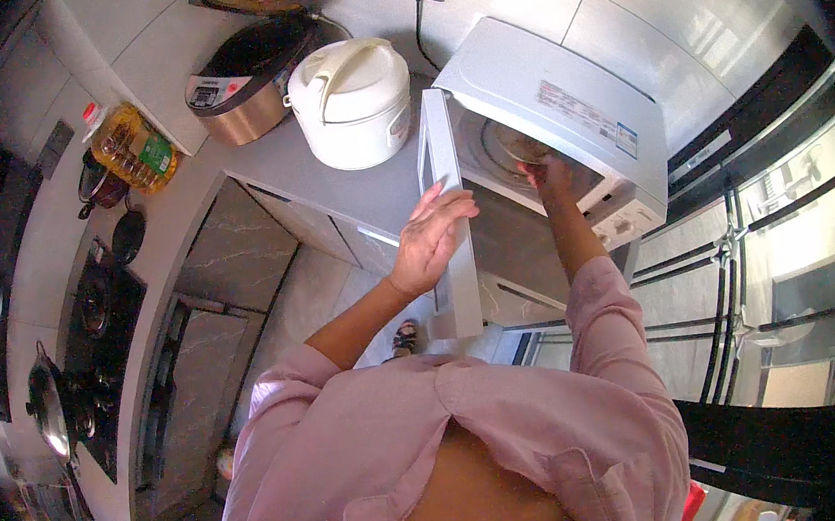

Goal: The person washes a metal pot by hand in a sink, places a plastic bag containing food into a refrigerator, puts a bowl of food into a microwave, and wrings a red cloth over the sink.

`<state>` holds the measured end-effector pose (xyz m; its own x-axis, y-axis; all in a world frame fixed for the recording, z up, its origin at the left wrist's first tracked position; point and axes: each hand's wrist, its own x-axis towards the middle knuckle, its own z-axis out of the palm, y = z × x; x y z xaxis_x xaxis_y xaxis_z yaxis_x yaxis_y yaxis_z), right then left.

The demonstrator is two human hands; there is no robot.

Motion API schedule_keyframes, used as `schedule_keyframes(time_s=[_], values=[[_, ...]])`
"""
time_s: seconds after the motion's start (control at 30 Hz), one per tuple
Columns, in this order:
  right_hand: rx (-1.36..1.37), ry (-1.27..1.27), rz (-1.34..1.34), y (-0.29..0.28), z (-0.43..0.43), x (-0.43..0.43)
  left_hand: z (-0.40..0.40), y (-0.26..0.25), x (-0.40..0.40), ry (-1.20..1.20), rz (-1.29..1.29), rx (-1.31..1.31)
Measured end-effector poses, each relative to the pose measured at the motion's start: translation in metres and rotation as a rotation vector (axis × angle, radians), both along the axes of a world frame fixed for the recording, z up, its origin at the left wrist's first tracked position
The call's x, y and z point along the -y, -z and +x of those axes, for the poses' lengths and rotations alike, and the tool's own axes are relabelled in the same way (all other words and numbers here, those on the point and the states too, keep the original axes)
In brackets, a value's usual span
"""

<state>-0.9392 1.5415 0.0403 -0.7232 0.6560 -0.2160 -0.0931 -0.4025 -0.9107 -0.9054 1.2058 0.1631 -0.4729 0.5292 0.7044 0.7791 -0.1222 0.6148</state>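
Note:
The white microwave oven (560, 96) has its door (464, 271) swung wide, pointing towards me. My left hand (427, 241) is at the door's outer part, its fingers bent over the edge. Inside the cavity, my right hand (548, 172) grips the near rim of a round bowl or dish (520, 147). The bowl sits over the glass turntable (481, 150). Shadow and the oven's top hide its far side and whatever it may contain.
A white rice cooker (350, 109) stands left of the door, beside a multicooker (242, 119) with its lid raised. Farther left are an oil bottle (135, 148), a small pan (129, 235) and a black hob (102, 313). A refrigerator (800, 239) stands at right.

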Motion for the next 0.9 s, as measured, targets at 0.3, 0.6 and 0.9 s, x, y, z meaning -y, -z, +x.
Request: schedule_keyframes(time_s=[0.3, 0.6, 0.9], values=[[0.193, -0.216, 0.099, -0.024, 0.044, 0.02, 0.007, 0.005, -0.023, -0.035, -0.012, -0.015], [0.223, 0.012, 0.639, 0.085, 0.249, 0.088, 0.024, -0.002, -0.079, -0.095, -0.006, -0.195], [0.681, -0.128, 0.933, 0.07, 0.218, 0.066, 0.026, -0.006, -0.15, -0.25, -0.077, -0.419]])
